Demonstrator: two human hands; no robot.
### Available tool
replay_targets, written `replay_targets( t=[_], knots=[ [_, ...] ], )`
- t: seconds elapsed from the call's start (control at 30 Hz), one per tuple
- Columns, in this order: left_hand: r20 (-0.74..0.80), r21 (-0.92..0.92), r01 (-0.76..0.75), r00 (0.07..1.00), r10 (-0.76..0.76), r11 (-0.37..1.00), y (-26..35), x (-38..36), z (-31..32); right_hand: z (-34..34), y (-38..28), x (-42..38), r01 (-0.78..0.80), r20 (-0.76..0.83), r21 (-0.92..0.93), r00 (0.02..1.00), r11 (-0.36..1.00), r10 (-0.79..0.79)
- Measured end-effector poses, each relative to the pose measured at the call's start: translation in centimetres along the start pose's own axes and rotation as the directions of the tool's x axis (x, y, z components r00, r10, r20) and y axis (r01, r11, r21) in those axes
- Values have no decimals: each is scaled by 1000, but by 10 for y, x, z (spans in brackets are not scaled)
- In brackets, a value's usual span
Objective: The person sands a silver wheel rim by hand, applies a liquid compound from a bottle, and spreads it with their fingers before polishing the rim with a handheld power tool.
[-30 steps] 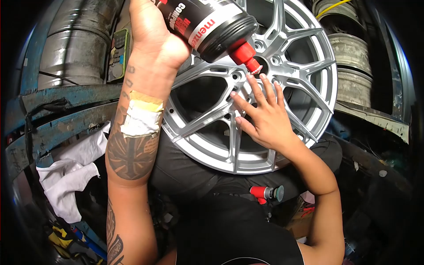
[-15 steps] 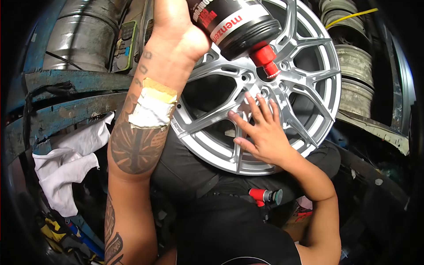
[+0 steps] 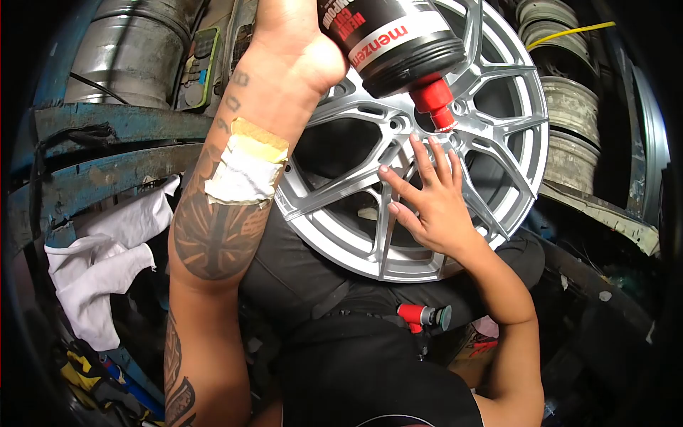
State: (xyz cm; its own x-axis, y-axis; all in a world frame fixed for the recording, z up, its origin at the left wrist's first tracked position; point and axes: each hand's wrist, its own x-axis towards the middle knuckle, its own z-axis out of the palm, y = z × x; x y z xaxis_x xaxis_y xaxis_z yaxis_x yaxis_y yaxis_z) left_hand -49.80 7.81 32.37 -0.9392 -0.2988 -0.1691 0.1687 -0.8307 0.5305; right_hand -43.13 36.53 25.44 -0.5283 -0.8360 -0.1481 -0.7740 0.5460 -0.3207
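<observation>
1. The left hand [image 3: 309, 53] gripped a black bottle [image 3: 395, 53], its heel against the bottle's side; its fingers were out of sight.
2. The bottle hung tilted, cap end down, over the hub of a silver wheel [image 3: 377, 165]. Its red nozzle [image 3: 434, 103] pointed at the hub's centre hole.
3. Compared with 1.0 s earlier, the nozzle had travelled rightward across the hub; against 0.5 s earlier, it sat only slightly lower.
4. The right hand [image 3: 437, 203] was open, fingers spread over the wheel's spokes, just below the nozzle. Its fingertips seemed to rest on the metal, though the view from above left this unsure.
5. That hand had shifted up toward the hub since 0.5 s earlier, when a wider gap lay between fingertips and nozzle.
6. The wheel lay across the person's dark trousers [image 3: 288, 267], with a red tool [image 3: 410, 313] near the waist, below the rim.
7. A white cloth [image 3: 92, 292] hung at the left, below a blue beam [image 3: 121, 135]; more wheels [image 3: 569, 103] were stacked at the right.
</observation>
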Motion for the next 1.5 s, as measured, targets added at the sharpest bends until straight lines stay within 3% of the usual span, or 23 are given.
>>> replay_targets(
  t=[0.23, 0.4, 0.57, 0.6, 0.67, 0.7, 0.77, 0.8, 0.83, 0.87, 0.9, 1.03, 1.07, 1.2, 1.3, 1.37, 1.43, 1.47, 1.5],
  knots=[
    [-120, 120, -135, 981, 150, 983, -10, -7, 13, 12, -24, 11, 136, -34, 124, 990, 983, -133],
    [-163, 173, -141, 972, 170, 975, -15, -13, 19, 8, -8, 18, 43, -140, -117, 988, 992, -59],
    [-72, 191, -112, 989, 128, 975, -16, -16, 20, 16, -22, 10, 143, -116, -5, 983, 990, -143],
    [89, 153, -91, 993, 78, 984, -8, -11, 16, 13, -19, 12, 89, -111, -61, 989, 994, -95],
    [89, 399, -302, 952, 292, 866, -25, -22, 12, 7, -5, 19, -14, -177, -95, 984, 995, -3],
    [100, 446, -327, 943, 316, 833, -24, -20, 10, -3, 0, 20, -44, -172, -127, 985, 991, 22],
    [67, 415, -248, 968, 242, 875, -10, -7, 4, -12, 13, 19, 12, -206, 214, 978, 977, 33],
    [58, 431, -223, 974, 220, 874, -4, -6, 5, -22, 14, 17, 7, -126, 588, 989, 809, 83],
    [20, 332, -152, 988, 154, 931, -3, 1, 11, -24, 21, 16, -8, -31, 819, 998, 574, 58],
    [36, 333, -291, 954, 296, 897, -14, 1, 17, -23, 19, 15, -16, 7, 979, 999, 204, 40],
    [29, 324, -282, 957, 288, 903, -15, -2, 21, -21, 16, 14, -31, 33, 979, 999, -199, 7],
    [35, 296, -206, 978, 206, 933, -10, 3, 15, -21, 9, 12, -66, 17, 844, 995, -533, -95],
    [58, 284, -184, 983, 175, 941, -9, 6, 12, -24, 8, 12, -75, 25, 856, 994, -511, -104],
    [-31, 320, -143, 986, 161, 936, -13, 1, 17, -24, 12, 10, -45, -52, 733, 991, -679, -122],
    [-35, 251, -144, 987, 158, 957, -19, 1, 21, -24, 13, 5, -44, -54, 709, 992, -703, -117],
    [-73, 222, -149, 983, 169, 964, -20, -4, 27, -22, 16, 4, -7, -71, 780, 993, -625, -99],
    [-137, 235, -87, 983, 122, 968, -14, -7, 28, -19, 27, 4, 3, -33, 948, 996, -319, -88],
    [12, 213, -139, 990, 140, 967, -12, -16, 24, -24, 28, 6, 21, -17, 996, 998, 82, -57],
    [92, 293, -211, 977, 192, 933, -13, -23, 22, -31, 28, 6, 91, -41, 864, 993, 496, -110]
  ],
)
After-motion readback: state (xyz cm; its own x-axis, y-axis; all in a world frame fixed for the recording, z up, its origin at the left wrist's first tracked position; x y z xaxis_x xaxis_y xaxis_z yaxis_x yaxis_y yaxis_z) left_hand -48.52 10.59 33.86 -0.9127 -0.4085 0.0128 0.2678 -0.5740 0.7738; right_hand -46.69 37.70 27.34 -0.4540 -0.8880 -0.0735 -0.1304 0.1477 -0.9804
